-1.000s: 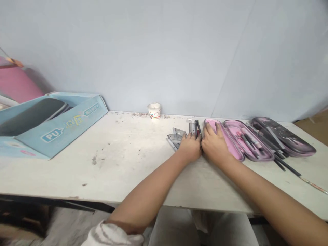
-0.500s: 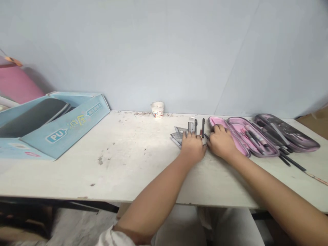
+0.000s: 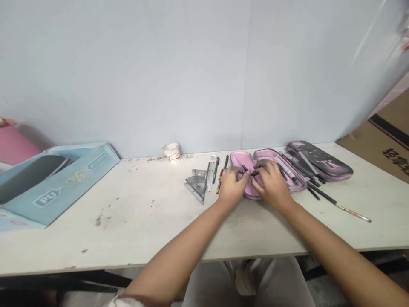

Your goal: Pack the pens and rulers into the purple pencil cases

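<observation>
My left hand [image 3: 233, 182] is closed in a pinch over the left half of an open pencil case [image 3: 240, 157] with a pink lining. Facing it, my right hand [image 3: 271, 181] pinches close by. A slim dark pen [image 3: 245, 168] shows between my fingertips, both hands on it; its lower part is hidden. Markers [image 3: 289, 171] lie in the case's right half. Left of my left hand are clear set squares [image 3: 196, 184], a short ruler [image 3: 210, 175], a black pen [image 3: 226, 161] and pencils [image 3: 219, 186].
A closed dark pencil case [image 3: 338, 164] lies at the right, with black pens [image 3: 322, 195] and a paintbrush [image 3: 354, 212] near it. A paper cup [image 3: 172, 152] stands by the wall. At the left is a blue box [image 3: 75, 183]; a brown carton [image 3: 380, 145] is far right.
My view has turned right. My left hand has left the set squares and ruler and moved over the pink case. Both hands now meet there around the pen.
</observation>
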The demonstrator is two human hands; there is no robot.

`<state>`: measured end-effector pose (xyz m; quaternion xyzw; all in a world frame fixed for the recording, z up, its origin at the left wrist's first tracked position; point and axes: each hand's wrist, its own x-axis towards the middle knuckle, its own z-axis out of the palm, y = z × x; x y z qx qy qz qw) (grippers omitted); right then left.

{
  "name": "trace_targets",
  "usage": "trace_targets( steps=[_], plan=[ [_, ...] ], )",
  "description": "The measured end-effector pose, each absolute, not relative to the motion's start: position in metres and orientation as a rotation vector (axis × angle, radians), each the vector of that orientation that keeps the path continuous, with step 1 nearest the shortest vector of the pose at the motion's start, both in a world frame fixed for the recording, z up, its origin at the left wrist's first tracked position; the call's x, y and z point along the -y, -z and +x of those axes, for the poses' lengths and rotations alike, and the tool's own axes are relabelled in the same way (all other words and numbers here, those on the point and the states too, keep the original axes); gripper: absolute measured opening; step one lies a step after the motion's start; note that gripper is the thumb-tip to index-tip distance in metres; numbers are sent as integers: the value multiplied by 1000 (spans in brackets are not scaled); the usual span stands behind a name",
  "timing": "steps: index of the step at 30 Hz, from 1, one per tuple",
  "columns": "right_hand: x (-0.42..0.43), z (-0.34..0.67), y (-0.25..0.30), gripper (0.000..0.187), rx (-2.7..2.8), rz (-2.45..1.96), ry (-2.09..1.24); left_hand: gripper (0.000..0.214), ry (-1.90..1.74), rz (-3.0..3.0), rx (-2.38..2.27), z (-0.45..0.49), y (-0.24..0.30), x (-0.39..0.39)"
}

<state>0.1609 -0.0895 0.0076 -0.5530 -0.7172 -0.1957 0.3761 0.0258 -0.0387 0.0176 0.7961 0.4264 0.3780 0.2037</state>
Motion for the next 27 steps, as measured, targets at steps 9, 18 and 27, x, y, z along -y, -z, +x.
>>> trace_targets(
  steps=[9,18,27],
  plan=[
    [118,235,10,16,1446,-1564,497,25,-879,2358,-1127,128,-26,55],
    [120,252,30,31,1410,-2046,515,34,-673,2531,-1013,121,-20,68],
    [116,239,27,27,1588,-1924,551,30,-688,2560,-1319,-14,-38,28]
  ],
)
